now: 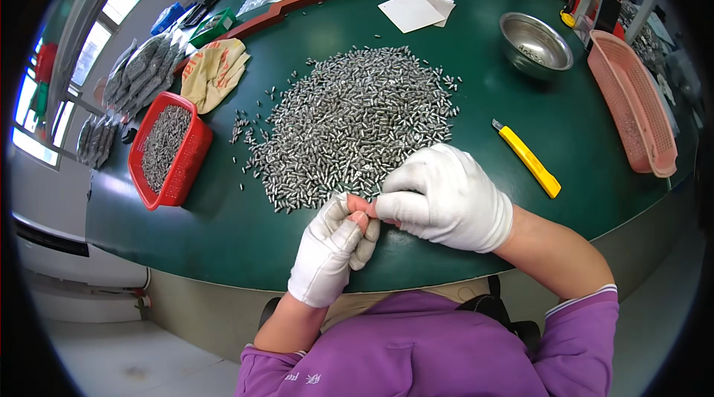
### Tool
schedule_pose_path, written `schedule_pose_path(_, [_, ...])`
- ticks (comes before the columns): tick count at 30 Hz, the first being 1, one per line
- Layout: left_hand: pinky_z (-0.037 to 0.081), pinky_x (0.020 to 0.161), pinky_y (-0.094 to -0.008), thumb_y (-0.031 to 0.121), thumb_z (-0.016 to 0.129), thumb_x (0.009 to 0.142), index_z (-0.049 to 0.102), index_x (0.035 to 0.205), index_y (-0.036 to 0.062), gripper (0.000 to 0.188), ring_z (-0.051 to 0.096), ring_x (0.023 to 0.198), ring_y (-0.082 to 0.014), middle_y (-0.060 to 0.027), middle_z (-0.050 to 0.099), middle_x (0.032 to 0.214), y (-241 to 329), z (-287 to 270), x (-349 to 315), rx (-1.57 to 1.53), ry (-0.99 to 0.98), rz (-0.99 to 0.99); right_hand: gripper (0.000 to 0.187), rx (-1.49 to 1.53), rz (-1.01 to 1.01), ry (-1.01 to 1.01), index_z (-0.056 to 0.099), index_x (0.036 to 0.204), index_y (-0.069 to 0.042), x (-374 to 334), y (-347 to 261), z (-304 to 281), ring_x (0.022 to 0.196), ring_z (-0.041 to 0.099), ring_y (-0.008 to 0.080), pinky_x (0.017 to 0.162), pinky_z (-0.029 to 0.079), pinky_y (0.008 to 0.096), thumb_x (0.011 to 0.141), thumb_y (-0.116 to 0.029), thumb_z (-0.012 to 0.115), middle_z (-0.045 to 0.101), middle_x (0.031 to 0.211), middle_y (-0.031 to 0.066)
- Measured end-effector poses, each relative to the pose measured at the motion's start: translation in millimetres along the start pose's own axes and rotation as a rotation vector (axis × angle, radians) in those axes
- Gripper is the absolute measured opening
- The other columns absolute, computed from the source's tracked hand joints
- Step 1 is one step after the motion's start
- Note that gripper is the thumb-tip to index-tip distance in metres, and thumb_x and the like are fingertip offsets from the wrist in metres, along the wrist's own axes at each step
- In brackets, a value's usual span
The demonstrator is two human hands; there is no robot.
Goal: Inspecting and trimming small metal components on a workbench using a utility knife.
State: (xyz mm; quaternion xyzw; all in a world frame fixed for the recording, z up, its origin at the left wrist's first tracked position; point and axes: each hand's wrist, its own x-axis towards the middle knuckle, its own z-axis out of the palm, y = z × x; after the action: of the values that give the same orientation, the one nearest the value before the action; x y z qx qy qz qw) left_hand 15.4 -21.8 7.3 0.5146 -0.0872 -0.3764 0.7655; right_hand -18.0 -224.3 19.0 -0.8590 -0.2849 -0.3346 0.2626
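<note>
White-gloved left hand and right hand meet fingertip to fingertip at the near edge of the heap of small metal pins on the green desk. Both pinched shut, seemingly on a pin; too small to confirm. Best to keep picks at the heap's edge, one piece per pinch. Red basket of pins sits left.

White gloves on hands, green table, red basket, yellow knife
</note>
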Motion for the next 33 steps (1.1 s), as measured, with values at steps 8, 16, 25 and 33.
schedule_pose_path(8, [0.030, 0.050, -0.0172, 0.020, 0.060, 0.095, 0.054, 0.100, 0.0056, 0.016, 0.040, 0.058, -0.0033, 0.0030, 0.050, 0.074, -6, -4, 1, -0.049, -0.096, 0.136, 0.023, -0.300, 0.228, 0.027, 0.066, 0.088, -0.012, -3, 9, -22, 0.078, 0.061, 0.0254, 0.066, 0.049, 0.0379, 0.068, -0.010, 0.076, 0.063, 0.085, 0.0027])
schedule_pose_path(16, [0.046, 0.058, -0.0230, 0.000, 0.068, 0.083, 0.063, 0.085, 0.0017, 0.006, 0.055, 0.062, -0.0099, -0.0041, 0.061, 0.075, -16, 0, -16, 1.183, 0.137, 0.508, 0.035, -0.878, 0.985, -0.145, 0.067, 0.106, -0.009, -59, -21, -82, 0.093, 0.061, 0.0287, 0.081, 0.051, 0.0398, 0.073, -0.019, 0.076, 0.064, 0.102, 0.0089])
schedule_pose_path(25, [0.049, 0.066, -0.0370, 0.011, 0.069, 0.079, 0.062, 0.086, 0.0102, 0.010, 0.062, 0.073, -0.0289, -0.0075, 0.063, 0.079, -6, 12, -15, 1.406, 0.105, 0.440, 0.027, -0.068, 1.120, 0.253, 0.055, 0.108, 0.000, -97, -73, -65, 0.063, 0.058, 0.0218, 0.063, 0.048, 0.0335, 0.098, -0.025, 0.054, 0.060, 0.074, 0.0108])
schedule_pose_path(33, [0.047, 0.057, -0.0292, -0.001, 0.070, 0.076, 0.062, 0.081, 0.0037, 0.010, 0.058, 0.059, -0.0212, -0.0081, 0.062, 0.073, -10, 10, -13, 1.458, 0.109, 0.522, 0.065, 0.140, 1.077, -0.359, 0.034, 0.147, -0.014, -85, -137, -39, 0.062, 0.062, 0.0318, 0.058, 0.051, 0.0416, 0.089, -0.023, 0.061, 0.066, 0.081, 0.0138])
